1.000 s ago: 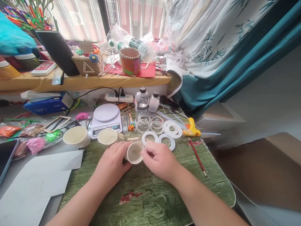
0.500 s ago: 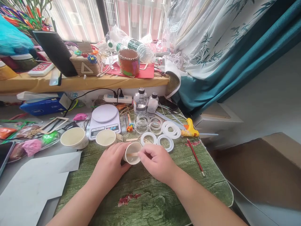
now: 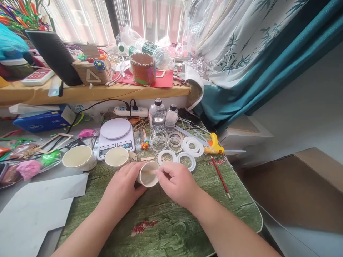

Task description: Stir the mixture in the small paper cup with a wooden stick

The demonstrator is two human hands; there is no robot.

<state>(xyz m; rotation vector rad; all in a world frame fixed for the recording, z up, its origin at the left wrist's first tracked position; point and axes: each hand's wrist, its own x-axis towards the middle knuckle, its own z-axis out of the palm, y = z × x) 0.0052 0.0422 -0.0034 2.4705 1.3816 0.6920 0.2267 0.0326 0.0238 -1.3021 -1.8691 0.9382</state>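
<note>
My left hand (image 3: 122, 191) is wrapped round a small white paper cup (image 3: 148, 175), tilted so its mouth faces me, just above the green table mat (image 3: 171, 221). My right hand (image 3: 177, 184) is closed in a pinch on a thin wooden stick (image 3: 149, 172) that reaches across the inside of the cup. Two more paper cups, one small (image 3: 116, 157) and one larger (image 3: 78, 157), stand to the left behind my left hand.
A white kitchen scale (image 3: 115, 134), two clear bottles (image 3: 160, 115), clear rings and white rings (image 3: 184, 159) lie behind the cup. A yellow glue gun (image 3: 213, 146) and a red pencil (image 3: 220, 175) lie to the right. White paper sheets (image 3: 34, 210) lie left; a cluttered shelf runs behind.
The right hand has brought the stick into the cup's mouth. The view has drifted slightly right and up; both hands stay at the cup.
</note>
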